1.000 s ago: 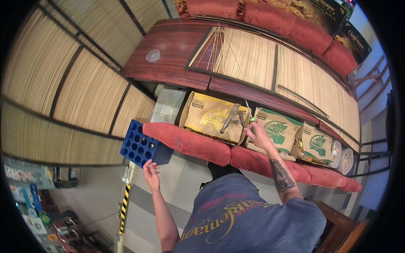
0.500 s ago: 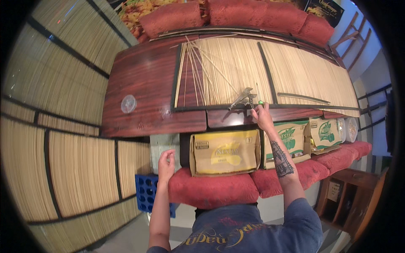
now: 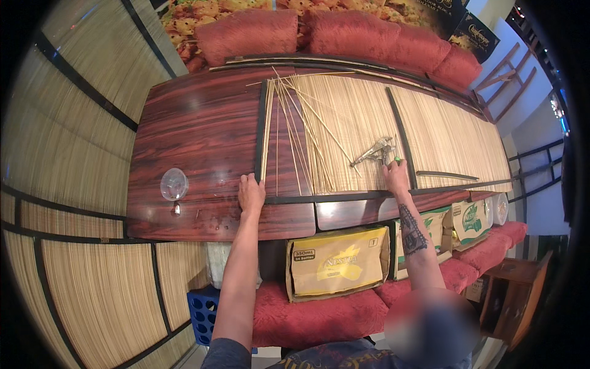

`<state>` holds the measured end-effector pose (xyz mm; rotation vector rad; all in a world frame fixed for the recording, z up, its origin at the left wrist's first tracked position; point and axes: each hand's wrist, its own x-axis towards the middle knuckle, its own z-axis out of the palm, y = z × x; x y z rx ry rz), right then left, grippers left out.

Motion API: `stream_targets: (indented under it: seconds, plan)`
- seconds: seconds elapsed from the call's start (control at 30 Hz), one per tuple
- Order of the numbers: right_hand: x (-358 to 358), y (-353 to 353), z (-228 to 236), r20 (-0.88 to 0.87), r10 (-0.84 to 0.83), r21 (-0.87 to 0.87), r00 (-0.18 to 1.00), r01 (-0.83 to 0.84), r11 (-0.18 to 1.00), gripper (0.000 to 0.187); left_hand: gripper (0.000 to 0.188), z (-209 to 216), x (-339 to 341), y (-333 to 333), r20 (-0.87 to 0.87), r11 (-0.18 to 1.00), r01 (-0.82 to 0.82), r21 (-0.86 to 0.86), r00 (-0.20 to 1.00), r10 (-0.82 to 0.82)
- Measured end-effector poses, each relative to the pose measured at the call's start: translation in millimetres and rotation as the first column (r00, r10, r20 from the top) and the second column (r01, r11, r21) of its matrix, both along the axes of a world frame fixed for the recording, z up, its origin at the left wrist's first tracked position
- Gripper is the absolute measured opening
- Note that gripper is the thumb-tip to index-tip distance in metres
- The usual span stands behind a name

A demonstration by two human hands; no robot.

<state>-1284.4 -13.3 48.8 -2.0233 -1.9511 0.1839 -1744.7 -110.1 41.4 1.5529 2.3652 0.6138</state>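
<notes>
My left hand (image 3: pixel 251 194) has its fingers curled over the black frame (image 3: pixel 260 132) of a large panel, at its near left corner. Thin bamboo-like sticks (image 3: pixel 344 123) fill most of this panel; several loose ones (image 3: pixel 316 147) fan out at its left end. My right hand (image 3: pixel 396 177), above the near rail, is closed around a green-handled tool (image 3: pixel 397 160) with a thin shaft pointing away from me. A silver metal hand tool (image 3: pixel 373 151) juts from the same hand, over the sticks. Its exact kind and its grip are partly hidden by my fingers.
The panel lies on a dark red wood-grain table (image 3: pixel 196 123). A clear plastic tub (image 3: pixel 174 184) stands left; a short black strip (image 3: pixel 447 176) rests on the panel. Cardboard boxes (image 3: pixel 338 261) sit on the red bench (image 3: pixel 319 320) before me. Stick-filled panels (image 3: pixel 98 277) stand left.
My left hand has risen from beside the bench to the panel's near left corner and taken hold. My right hand has carried the tools slightly farther over the panel. The view has shifted.
</notes>
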Motion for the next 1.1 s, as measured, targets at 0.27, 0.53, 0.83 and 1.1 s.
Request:
stream_targets:
  seconds: [0.27, 0.53, 0.83, 1.1]
  plan:
    - [17, -3, -17, -0.053, -0.014, -0.006, 0.998, 0.014, 1.000, 0.025, 0.040, 39, -5, -14, 0.050, 0.999, 0.031, 0.013, 0.998, -0.032]
    - [36, 0, -23, -0.029, 0.107, -0.085, 0.994, -0.110, 0.990, 0.041, 0.038, 73, 17, -55, 0.476, 0.997, -0.068, 0.048, 0.878, 0.037]
    - [-163, -98, 130, -0.479, 0.360, -0.138, 0.801, -0.473, 0.870, 0.033, 0.039, 63, 30, -85, 0.859, 0.973, -0.138, -0.187, -0.503, 0.093]
    - [-296, -201, 168, -0.094, 0.662, -0.086, 0.744, -0.668, 0.739, 0.079, 0.032, 63, 80, -93, 0.859, 0.951, -0.273, -0.145, -0.511, -0.015]
